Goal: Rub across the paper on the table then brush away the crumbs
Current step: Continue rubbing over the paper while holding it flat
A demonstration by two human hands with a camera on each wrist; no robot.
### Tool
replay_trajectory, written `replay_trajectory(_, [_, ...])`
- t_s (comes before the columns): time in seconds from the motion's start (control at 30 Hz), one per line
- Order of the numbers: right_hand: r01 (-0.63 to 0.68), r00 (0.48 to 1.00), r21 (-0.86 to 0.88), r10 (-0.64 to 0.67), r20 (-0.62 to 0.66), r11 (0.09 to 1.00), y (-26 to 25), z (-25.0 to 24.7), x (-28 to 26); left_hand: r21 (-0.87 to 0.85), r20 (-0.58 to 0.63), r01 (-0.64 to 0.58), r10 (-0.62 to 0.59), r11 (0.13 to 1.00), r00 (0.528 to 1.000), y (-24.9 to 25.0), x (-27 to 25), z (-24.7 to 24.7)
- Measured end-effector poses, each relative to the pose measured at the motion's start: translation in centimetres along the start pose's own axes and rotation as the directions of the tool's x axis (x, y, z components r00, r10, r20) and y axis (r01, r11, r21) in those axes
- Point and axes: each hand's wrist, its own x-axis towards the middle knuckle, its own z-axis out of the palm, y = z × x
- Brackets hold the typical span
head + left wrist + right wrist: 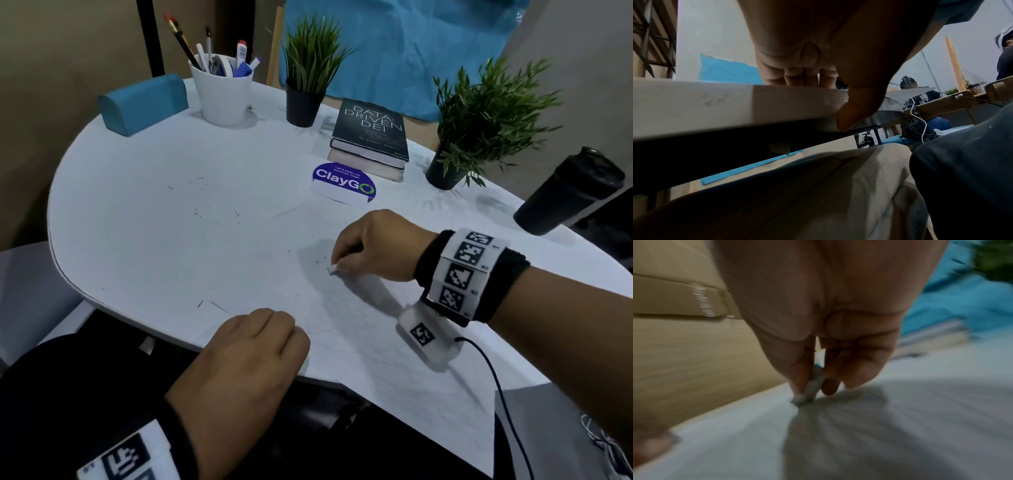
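Observation:
A white sheet of paper (394, 370) lies on the white table (137, 212) and hangs over its near edge. My right hand (342, 265) pinches a small white eraser (332, 270) between thumb and fingers, its tip pressed on the paper. The right wrist view is blurred but shows the eraser (809, 392) in the right hand (813, 386), touching the sheet. My left hand (284, 342) sits on the paper at the table's near edge, fingers curled. In the left wrist view the left hand (849, 100) has its thumb against the edge. Dark crumbs (205, 212) dot the table to the left.
At the back stand a white pen cup (222, 92), a blue case (144, 102), two potted plants (305, 78) (479, 123) and stacked books (370, 137). A ClayGo card (342, 183) lies mid-table. A black tumbler (568, 192) stands at the right.

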Motion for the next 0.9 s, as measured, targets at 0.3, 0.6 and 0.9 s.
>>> replay_trajectory(0.3, [-0.112, 0.988, -0.005, 0.111, -0.110, 0.994, 1.4, -1.7, 0.9, 0.004, 0.026, -0.001, 0.001, 1.000, 1.000, -0.1, 0.0, 0.0])
replay_trajectory(0.6, [-0.170, 0.978, -0.016, 0.167, -0.124, 0.985, 1.7, -2.0, 1.5, 0.001, 0.027, 0.002, -0.002, 1.000, 1.000, 0.0, 0.1, -0.2])
replay_trajectory(0.9, [-0.039, 0.998, -0.025, 0.037, -0.042, 0.999, -0.8, -0.1, -0.6, 0.005, 0.034, 0.000, 0.000, 1.000, 0.999, 0.1, 0.2, -0.5])
